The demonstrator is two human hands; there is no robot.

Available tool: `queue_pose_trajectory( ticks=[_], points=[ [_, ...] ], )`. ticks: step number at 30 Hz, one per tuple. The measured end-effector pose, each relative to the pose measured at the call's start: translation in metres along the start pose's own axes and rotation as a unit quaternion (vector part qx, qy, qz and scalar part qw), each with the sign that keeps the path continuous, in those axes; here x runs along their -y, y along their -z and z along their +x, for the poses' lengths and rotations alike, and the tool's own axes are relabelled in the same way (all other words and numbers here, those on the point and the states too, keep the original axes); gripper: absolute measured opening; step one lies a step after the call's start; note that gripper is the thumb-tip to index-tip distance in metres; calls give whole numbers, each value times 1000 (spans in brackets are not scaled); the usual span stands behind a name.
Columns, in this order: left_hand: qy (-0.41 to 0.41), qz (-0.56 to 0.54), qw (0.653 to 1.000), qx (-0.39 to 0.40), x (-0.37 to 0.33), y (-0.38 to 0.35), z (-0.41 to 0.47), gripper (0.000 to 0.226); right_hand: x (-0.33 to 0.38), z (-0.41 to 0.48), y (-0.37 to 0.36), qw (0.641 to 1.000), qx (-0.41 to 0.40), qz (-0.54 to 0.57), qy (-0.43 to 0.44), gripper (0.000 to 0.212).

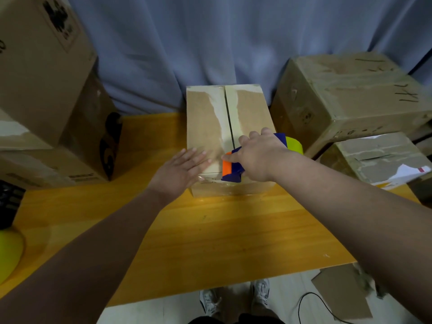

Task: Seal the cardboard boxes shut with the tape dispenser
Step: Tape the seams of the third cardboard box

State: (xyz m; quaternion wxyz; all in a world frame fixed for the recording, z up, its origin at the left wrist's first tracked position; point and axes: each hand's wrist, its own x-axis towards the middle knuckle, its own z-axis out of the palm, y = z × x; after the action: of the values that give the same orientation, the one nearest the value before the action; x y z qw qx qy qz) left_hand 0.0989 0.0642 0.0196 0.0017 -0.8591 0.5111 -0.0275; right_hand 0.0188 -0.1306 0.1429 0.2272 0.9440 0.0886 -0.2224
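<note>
A small cardboard box (208, 118) stands on the wooden table (210, 235), its two top flaps closed with a dark seam running down the middle. My right hand (259, 155) grips a blue and orange tape dispenser (230, 170) with a yellow-green tape roll (295, 144), pressed on the near end of the seam. Clear tape lies over the box's near top edge. My left hand (184, 167) rests flat, fingers spread, on the left flap near the front edge.
Large cardboard boxes (46, 90) are stacked at the left, and more boxes (346, 97) stand at the right. A yellow-green tape roll (9, 251) lies at the table's left edge. A blue curtain hangs behind. Cardboard scrap (339, 288) and a cable lie on the floor.
</note>
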Motion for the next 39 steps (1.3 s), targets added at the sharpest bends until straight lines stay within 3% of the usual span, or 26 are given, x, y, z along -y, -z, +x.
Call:
queue_pose_trajectory(
  ticks=[4, 10, 15, 19, 23, 30, 35, 39],
  points=[
    [-34, -16, 999, -34, -6, 5, -6, 47, 0, 0, 1, 1000, 9, 1, 0, 66],
    [-25, -25, 999, 7, -12, 18, -10, 53, 1, -1, 0, 1000, -1, 0, -2, 67],
    [90, -4, 994, 65, -54, 16, -11, 66, -8, -2, 0, 999, -11, -13, 48, 63],
    [161, -53, 984, 48, -69, 11, -7, 76, -33, -5, 3, 995, -5, 12, 99, 77],
    [177, -72, 980, 54, -70, 15, -5, 77, -42, -10, -3, 990, -60, 29, 128, 76],
    [191, -118, 974, 23, -69, 11, -7, 84, -61, -21, -10, 987, -86, 37, 131, 68],
    [171, -78, 982, 32, -66, 9, -9, 97, -104, -47, -27, 993, -32, 2, 110, 63],
    [184, -84, 979, 24, -70, 12, -4, 80, -98, -40, -43, 994, -41, -15, 100, 59]
  ],
)
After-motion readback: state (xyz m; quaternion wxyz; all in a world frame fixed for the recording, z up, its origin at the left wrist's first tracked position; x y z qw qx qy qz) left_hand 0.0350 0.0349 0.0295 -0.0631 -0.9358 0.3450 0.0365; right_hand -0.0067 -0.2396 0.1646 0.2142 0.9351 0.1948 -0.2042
